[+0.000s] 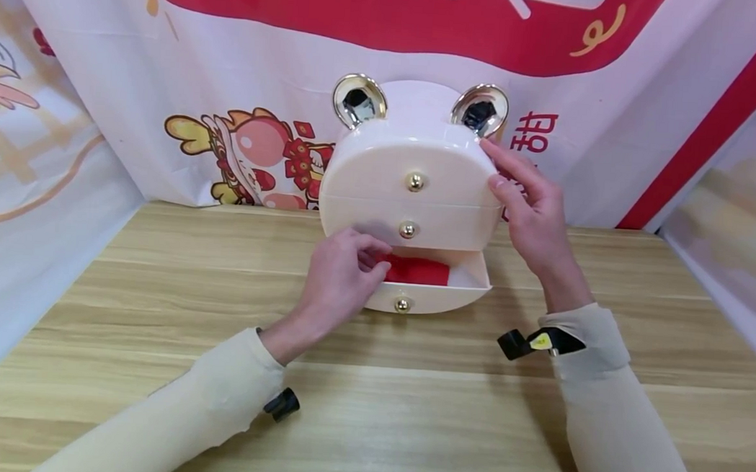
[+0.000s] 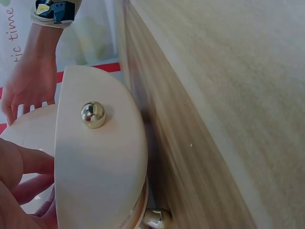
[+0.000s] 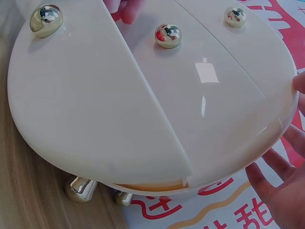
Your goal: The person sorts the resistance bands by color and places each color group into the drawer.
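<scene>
A white rounded drawer box (image 1: 382, 171) with gold knobs and two gold-rimmed, eye-like discs on top stands on the table. Its bottom drawer (image 1: 442, 300) is pulled out, and a folded red cloth (image 1: 421, 271) lies inside. My left hand (image 1: 343, 277) reaches over the drawer's left side, thumb and fingers pinching the cloth's left end. In the left wrist view the drawer front (image 2: 100, 162) partly hides those fingers. My right hand (image 1: 535, 217) rests its extended fingers on the box's upper right side; the right wrist view shows these fingers (image 3: 279, 164) spread along the curved edge.
The wood-grain table (image 1: 367, 409) extends in front of the box and to both sides. Behind it hangs a printed red and white cloth backdrop (image 1: 265, 63). Short gold feet (image 3: 81, 188) show under the box.
</scene>
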`<state>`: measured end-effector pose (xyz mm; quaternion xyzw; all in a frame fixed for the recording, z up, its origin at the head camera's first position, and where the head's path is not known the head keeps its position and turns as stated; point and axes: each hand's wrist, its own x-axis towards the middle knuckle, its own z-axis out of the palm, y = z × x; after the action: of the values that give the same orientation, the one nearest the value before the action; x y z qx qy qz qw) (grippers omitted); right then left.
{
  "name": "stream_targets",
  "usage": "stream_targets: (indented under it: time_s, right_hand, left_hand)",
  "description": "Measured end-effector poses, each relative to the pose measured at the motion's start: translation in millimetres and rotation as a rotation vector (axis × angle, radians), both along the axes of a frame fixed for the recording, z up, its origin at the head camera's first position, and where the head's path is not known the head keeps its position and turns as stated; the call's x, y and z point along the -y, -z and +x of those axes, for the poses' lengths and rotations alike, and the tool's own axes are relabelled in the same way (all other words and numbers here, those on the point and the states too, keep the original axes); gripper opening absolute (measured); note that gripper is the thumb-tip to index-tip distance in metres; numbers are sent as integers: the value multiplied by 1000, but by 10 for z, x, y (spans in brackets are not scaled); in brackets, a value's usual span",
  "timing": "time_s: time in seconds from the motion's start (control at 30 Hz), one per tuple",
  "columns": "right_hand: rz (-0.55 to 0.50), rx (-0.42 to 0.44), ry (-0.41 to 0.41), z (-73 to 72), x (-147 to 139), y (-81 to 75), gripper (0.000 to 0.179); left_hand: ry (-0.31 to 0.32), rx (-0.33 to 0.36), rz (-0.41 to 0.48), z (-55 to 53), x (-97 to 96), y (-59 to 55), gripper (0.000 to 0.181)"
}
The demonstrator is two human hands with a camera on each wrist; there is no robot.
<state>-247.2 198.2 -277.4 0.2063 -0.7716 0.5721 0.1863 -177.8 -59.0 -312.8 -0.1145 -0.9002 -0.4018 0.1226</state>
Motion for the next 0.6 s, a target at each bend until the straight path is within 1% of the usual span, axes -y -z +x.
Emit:
stream_targets:
  time_s: [0.2,0.43,0.6]
  right_hand:
    - [-9,12,-5,10,-9,1,41]
    - [-6,7,-10,4,-6,-4,42]
    - [-13,-6,-11,-4,-9,-1,42]
  left_hand:
    - [-33,15,65,-16,117,-64,18]
    - [-66,-41,93,-59,306,-86,19]
    - [-72,-52,105,-61,429,-76,19]
